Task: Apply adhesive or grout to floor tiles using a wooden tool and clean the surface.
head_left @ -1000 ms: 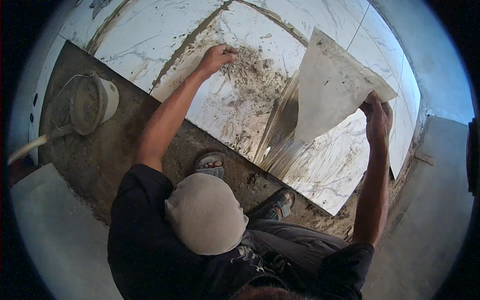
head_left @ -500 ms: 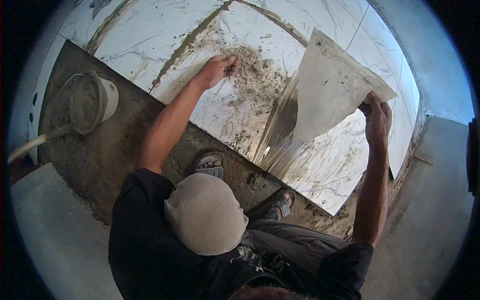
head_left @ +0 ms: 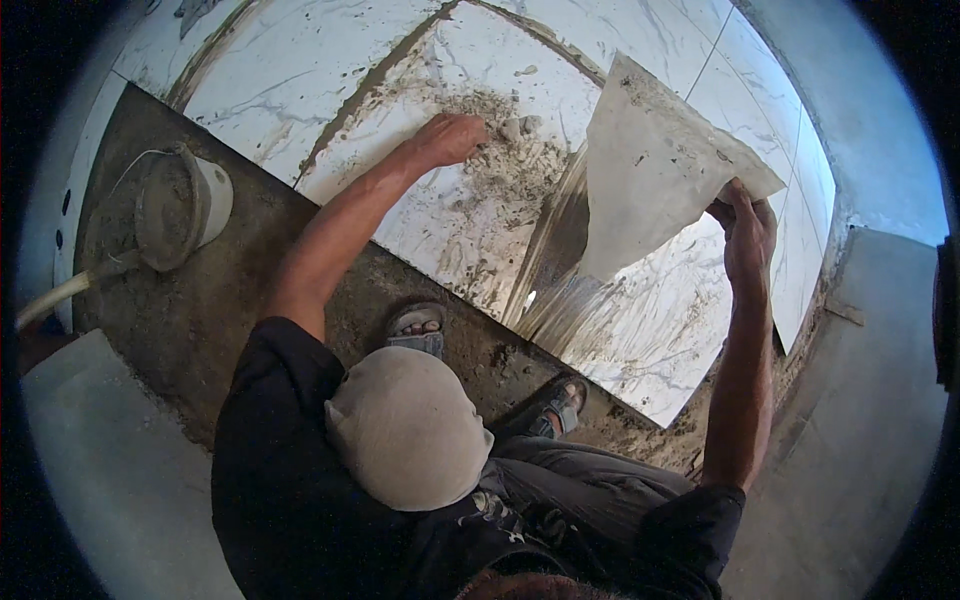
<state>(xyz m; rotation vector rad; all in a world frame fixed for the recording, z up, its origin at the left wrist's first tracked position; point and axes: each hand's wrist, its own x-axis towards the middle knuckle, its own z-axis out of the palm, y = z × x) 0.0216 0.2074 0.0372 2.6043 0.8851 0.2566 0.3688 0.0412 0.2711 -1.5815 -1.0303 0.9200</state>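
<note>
My right hand (head_left: pixel 746 232) pinches the lower right corner of a pale grey, roughly triangular sheet (head_left: pixel 655 170). Dirt specks dot its face, and I cannot tell what it is made of. The sheet is held up over white marble-patterned tiles (head_left: pixel 655 350) smeared with mortar. Closed, my left hand (head_left: pixel 450 138) is at a patch of crumbly mortar debris (head_left: pixel 515 165) on the middle tile. Its fingers are curled under, so anything in them is hidden. Small grey lumps (head_left: pixel 520 127) lie just right of that hand.
At the left, a bucket (head_left: pixel 215 203) with a wire handle stands on the dark floor, beside a pale pole-like handle (head_left: pixel 70 290). Mortar-filled gaps (head_left: pixel 375 75) run between tiles. My sandalled feet (head_left: pixel 418 325) are by the tiles' near edge. A round, cloth-covered shape (head_left: pixel 410 430) blocks the lower middle.
My left hand has moved slightly right and down over the debris, its back now turned up. The right hand and sheet have shifted a little to the left and up.
</note>
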